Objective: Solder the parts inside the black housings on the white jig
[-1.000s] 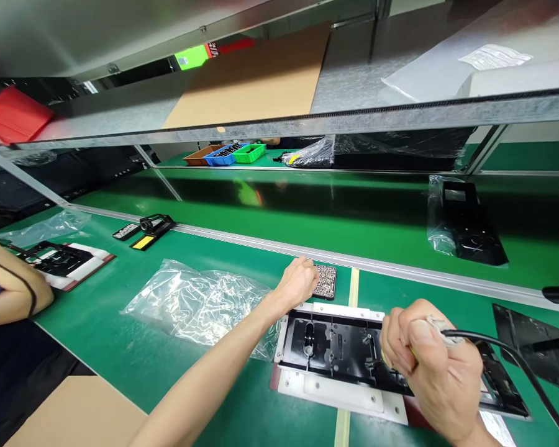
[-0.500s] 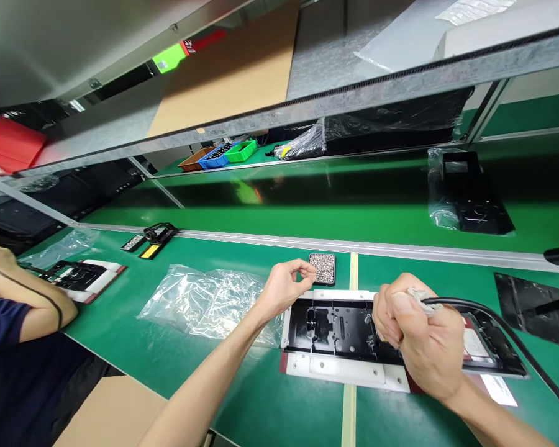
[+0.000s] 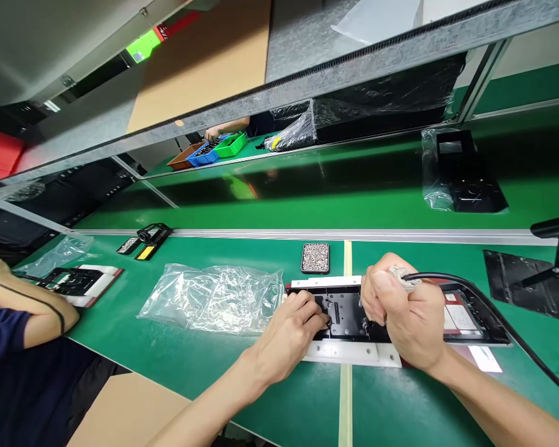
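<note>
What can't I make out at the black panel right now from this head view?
- Tool tip: the right hand wraps the corded tool, hiding where it meets the black panel.
- Left hand fingertips: whether they pinch anything is too small to tell.
- Small tray: its contents show only as speckle.
- Cable: cut off by the right edge.

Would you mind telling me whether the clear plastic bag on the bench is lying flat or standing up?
Lying flat: the plastic bag is spread, crumpled, on the green bench beside the left hand.
</note>
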A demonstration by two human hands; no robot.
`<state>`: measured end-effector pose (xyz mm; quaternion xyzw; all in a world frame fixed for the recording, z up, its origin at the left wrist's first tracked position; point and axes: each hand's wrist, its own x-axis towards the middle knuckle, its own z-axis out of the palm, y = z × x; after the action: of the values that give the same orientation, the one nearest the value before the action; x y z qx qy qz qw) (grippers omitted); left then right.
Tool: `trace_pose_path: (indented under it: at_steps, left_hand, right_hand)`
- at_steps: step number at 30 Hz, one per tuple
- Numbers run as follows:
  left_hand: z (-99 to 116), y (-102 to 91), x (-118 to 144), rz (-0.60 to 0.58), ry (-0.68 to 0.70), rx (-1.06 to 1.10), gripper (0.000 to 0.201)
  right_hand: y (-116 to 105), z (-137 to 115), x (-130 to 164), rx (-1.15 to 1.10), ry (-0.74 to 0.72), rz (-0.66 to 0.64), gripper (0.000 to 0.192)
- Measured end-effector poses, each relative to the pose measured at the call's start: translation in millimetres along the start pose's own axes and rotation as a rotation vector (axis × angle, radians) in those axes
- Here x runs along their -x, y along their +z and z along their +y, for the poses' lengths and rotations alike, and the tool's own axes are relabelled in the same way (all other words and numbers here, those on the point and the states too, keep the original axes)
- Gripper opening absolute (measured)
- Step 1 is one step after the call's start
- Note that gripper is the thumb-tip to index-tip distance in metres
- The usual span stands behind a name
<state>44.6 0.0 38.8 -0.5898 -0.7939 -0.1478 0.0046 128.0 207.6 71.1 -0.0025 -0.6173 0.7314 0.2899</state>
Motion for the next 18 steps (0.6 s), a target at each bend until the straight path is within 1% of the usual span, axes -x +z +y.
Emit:
trace_pose_path:
  at_steps: [5, 8, 15, 18]
  left_hand:
    - [1.8, -1.3, -0.9, 0.014, 0.063, -0.06, 0.021]
    - [1.9, -3.0, -3.5, -0.009, 0.09, -0.064, 0.023]
    - [-3.1, 3.0, -2.9, -0.061, 0.083, -0.026, 0.024]
    - [-5.1, 6.5, 1.6, -0.043, 0.061, 0.007, 0.03]
  right_hand:
    - [-0.2, 0.1, -0.5, 0.009, -0.005, -0.023, 0.039]
    - [-0.6, 0.0, -0.7, 0.017, -0.003, -0.027, 0.038]
    - [-2.2, 1.4, -0.1, 0.013, -0.015, -0.029, 0.037]
    - [-2.4, 1.7, -0.6, 0.019, -0.023, -0.03, 0.037]
